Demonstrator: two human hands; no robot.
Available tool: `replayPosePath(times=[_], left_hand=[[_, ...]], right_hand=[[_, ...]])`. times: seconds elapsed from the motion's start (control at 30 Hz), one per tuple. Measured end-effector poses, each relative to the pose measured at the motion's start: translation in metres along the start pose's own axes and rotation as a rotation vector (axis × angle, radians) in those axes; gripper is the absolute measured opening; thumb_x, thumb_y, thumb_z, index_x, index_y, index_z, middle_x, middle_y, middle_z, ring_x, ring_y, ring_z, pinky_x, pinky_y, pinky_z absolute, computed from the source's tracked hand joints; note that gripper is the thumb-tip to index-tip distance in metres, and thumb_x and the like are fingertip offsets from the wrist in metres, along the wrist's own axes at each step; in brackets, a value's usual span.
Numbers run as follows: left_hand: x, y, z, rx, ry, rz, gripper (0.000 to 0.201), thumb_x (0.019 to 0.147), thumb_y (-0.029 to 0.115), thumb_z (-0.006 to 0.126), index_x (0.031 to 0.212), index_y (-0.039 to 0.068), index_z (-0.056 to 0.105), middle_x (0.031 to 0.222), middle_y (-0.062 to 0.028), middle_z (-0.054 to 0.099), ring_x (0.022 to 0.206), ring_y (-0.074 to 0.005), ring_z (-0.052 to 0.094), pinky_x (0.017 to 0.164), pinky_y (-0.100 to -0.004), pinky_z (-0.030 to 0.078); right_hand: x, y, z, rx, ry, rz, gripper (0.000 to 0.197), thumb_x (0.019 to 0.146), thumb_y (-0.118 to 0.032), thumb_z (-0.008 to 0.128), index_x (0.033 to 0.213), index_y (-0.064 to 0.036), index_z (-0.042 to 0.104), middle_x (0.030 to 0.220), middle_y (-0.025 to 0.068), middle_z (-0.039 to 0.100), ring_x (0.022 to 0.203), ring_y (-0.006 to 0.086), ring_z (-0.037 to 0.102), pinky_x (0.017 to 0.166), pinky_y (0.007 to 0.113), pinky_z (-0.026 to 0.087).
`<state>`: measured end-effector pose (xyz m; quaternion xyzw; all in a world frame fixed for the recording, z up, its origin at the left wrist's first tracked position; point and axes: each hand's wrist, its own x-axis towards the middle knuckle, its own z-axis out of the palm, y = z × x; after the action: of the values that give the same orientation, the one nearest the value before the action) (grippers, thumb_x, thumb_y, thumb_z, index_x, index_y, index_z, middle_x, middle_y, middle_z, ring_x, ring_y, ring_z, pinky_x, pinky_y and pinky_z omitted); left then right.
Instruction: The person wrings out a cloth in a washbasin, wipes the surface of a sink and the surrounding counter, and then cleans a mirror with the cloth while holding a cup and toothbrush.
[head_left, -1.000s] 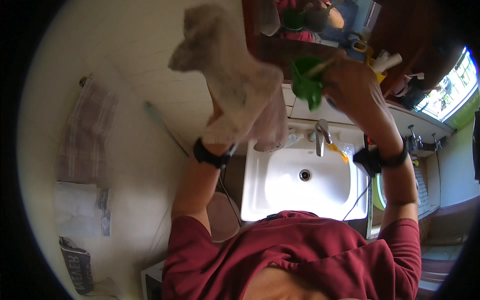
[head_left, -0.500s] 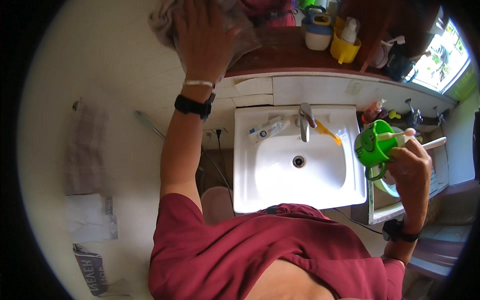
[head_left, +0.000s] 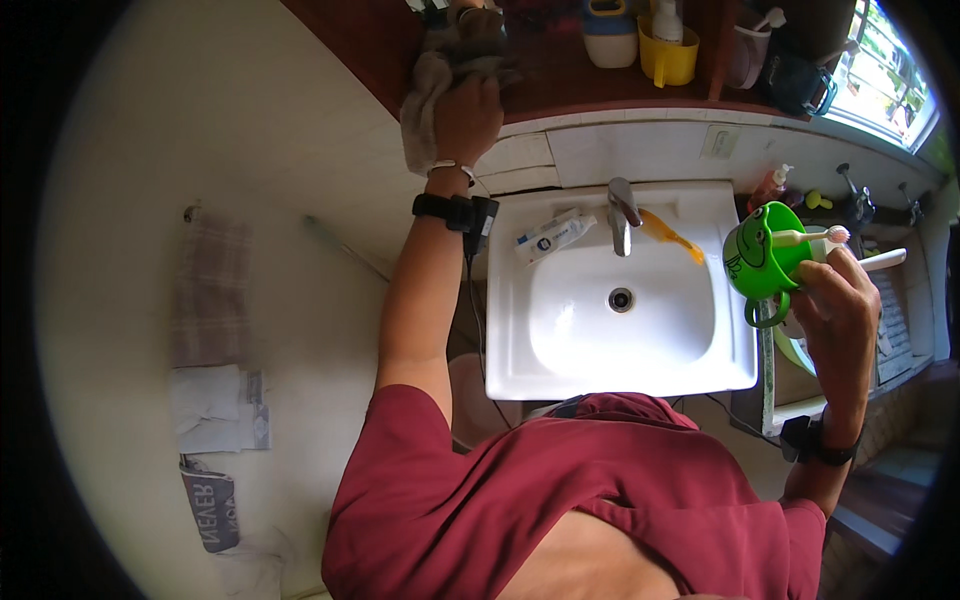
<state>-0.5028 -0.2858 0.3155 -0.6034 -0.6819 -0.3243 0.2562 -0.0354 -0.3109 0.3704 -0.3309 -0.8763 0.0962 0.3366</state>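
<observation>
My left hand (head_left: pixel 468 118) reaches up to the brown wooden shelf (head_left: pixel 545 92) with its fingers closed round a bunched grey cloth (head_left: pixel 428 100). Off to the right, my right hand (head_left: pixel 838 295) grips a green cup (head_left: pixel 752 252) with a drawn face, tilted over the sink's right edge. A toothbrush (head_left: pixel 800 237) with a pale handle and pinkish bristles sticks out of the cup's mouth. Between my arms sits the white sink (head_left: pixel 505 330). A toothpaste tube (head_left: pixel 555 238) and an orange toothbrush-like item (head_left: pixel 675 238) lie on its back ledge, either side of the tap (head_left: pixel 622 215).
On the shelf stand a yellow cup (head_left: pixel 668 62) holding a white bottle and a blue-and-white container (head_left: pixel 610 40). A pump bottle (head_left: pixel 770 187) is behind the sink's right corner. A checked towel (head_left: pixel 212 290) hangs on the left wall. A cable (head_left: pixel 475 320) dangles left of the sink.
My left hand has come down and right from higher up, the cloth now bunched under it at the shelf. The whole view has shifted. My right hand still holds the green cup.
</observation>
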Motion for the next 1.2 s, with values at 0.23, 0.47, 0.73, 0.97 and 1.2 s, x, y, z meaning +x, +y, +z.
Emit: replayPosePath(times=[0.23,0.47,0.73,0.97,1.2], left_hand=[[0.005,0.08,0.038,-0.103,-0.009,0.129,0.016,0.093,0.021,0.056,0.086,0.01,0.065,0.086,-0.0098,0.065,0.079,-0.0329,0.06,0.077,-0.0505,0.043],[0.009,0.03,-0.003,0.022,-0.223,0.198,0.02,0.094,0.026,0.055,0.097,0.011,0.068,0.092,-0.0134,0.069,0.087,-0.0338,0.064,0.081,-0.0482,0.047],[0.018,-0.002,-0.015,0.202,-0.197,0.174,0.027,0.095,0.031,0.053,0.094,0.01,0.069,0.093,-0.0167,0.07,0.085,-0.0382,0.066,0.072,-0.0474,0.052],[0.02,0.052,0.023,0.323,-0.306,0.089,0.02,0.092,0.029,0.055,0.102,0.019,0.07,0.095,-0.011,0.07,0.09,-0.0354,0.064,0.076,-0.0553,0.047],[0.021,0.043,-0.018,0.389,-0.327,0.128,0.04,0.097,0.044,0.048,0.107,0.012,0.07,0.093,-0.0166,0.07,0.096,-0.039,0.067,0.082,-0.0546,0.05]], right_hand=[[-0.014,0.006,-0.004,-0.026,0.026,-0.044,0.024,0.067,0.006,0.074,0.088,-0.0006,0.064,0.077,0.0098,0.053,0.068,0.0263,0.055,0.061,0.037,0.044],[-0.034,0.011,-0.013,-0.097,0.066,-0.051,0.026,0.067,0.006,0.075,0.088,-0.0009,0.062,0.077,0.0134,0.052,0.074,0.032,0.057,0.067,0.042,0.046],[-0.071,0.034,-0.022,-0.173,0.108,0.034,0.024,0.071,0.006,0.073,0.089,-0.0015,0.061,0.077,0.013,0.051,0.073,0.0306,0.056,0.063,0.041,0.044],[-0.073,0.037,-0.014,-0.19,0.099,0.096,0.026,0.07,0.004,0.076,0.09,-0.0022,0.062,0.079,0.0137,0.054,0.073,0.0312,0.058,0.066,0.04,0.048],[-0.065,0.032,0.005,-0.121,0.086,-0.049,0.029,0.066,0.003,0.078,0.088,-0.002,0.06,0.077,0.0142,0.054,0.076,0.0335,0.058,0.071,0.045,0.047]])
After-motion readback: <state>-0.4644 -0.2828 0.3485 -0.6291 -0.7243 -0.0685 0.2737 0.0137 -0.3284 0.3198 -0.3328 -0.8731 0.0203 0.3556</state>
